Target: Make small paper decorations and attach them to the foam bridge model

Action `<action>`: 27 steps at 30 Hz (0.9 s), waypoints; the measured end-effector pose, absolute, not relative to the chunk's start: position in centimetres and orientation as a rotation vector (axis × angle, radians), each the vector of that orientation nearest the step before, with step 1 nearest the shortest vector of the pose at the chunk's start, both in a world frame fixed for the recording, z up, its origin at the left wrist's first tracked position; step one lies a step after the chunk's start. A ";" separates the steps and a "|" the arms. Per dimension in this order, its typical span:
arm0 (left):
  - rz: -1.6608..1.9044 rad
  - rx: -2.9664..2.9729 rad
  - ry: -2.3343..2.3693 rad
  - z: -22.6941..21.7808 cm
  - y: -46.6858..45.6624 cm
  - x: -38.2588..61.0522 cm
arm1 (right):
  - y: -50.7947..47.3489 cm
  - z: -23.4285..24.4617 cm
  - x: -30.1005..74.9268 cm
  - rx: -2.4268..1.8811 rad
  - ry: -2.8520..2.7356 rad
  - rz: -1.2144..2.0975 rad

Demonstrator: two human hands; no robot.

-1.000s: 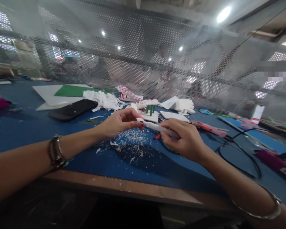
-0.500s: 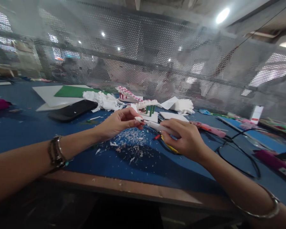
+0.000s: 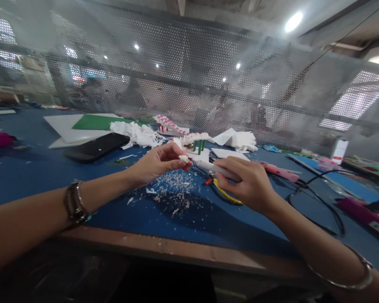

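Note:
Between the thumb and fingers of my left hand point(image 3: 156, 165) is a small white piece point(image 3: 183, 158), rough at its edges. My right hand point(image 3: 251, 183) is closed round a white pen-shaped tool point(image 3: 208, 166). The tool points left, its thin dark tip close to the white piece; whether they touch I cannot tell. White shavings point(image 3: 173, 189) are scattered over the blue tabletop point(image 3: 113, 210) below both hands. Just behind the hands, a small white model point(image 3: 194, 136) stands on green posts, with a pink-dotted white strip point(image 3: 170, 123) behind it on red posts.
At left lie a black phone-like slab point(image 3: 96, 147), crumpled white paper point(image 3: 137, 134) and a green sheet point(image 3: 93, 122). A yellow-handled tool point(image 3: 225, 193) rests under my right hand. Farther right are a black cable point(image 3: 316, 225), a purple power strip point(image 3: 361, 214) and an upright phone point(image 3: 339, 151).
The white piece has turned slightly in my left fingers. The tool has shifted a little to the right, its tip slightly farther from the piece. Both arms stay nearly in place.

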State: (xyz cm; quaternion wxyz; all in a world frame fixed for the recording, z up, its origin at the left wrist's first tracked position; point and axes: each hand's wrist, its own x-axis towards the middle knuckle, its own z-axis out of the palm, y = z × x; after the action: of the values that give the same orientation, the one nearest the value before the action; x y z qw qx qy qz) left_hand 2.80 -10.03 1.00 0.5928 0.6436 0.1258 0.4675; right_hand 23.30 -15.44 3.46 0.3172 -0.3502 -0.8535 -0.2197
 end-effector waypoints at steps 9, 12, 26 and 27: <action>1.096 1.489 0.339 1.2 -10.0 2.9 | -15.6 3.5 23.3 -0.891 -2.251 -0.613; 1.101 1.488 0.327 1.0 -9.9 2.8 | -15.5 3.5 23.4 -0.892 -2.222 -0.629; 1.068 1.539 0.361 0.9 -9.7 2.8 | -15.3 3.8 23.6 -1.001 -2.256 -0.585; 1.068 1.545 0.357 0.9 -9.7 2.8 | -15.2 3.7 23.6 -1.007 -2.250 -0.577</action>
State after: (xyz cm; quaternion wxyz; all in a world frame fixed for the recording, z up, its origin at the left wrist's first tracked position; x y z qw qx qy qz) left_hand 2.82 -9.72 0.91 0.5767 0.6602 0.1525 0.4563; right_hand 23.59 -15.21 3.73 0.3002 -0.3795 -0.8477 -0.2173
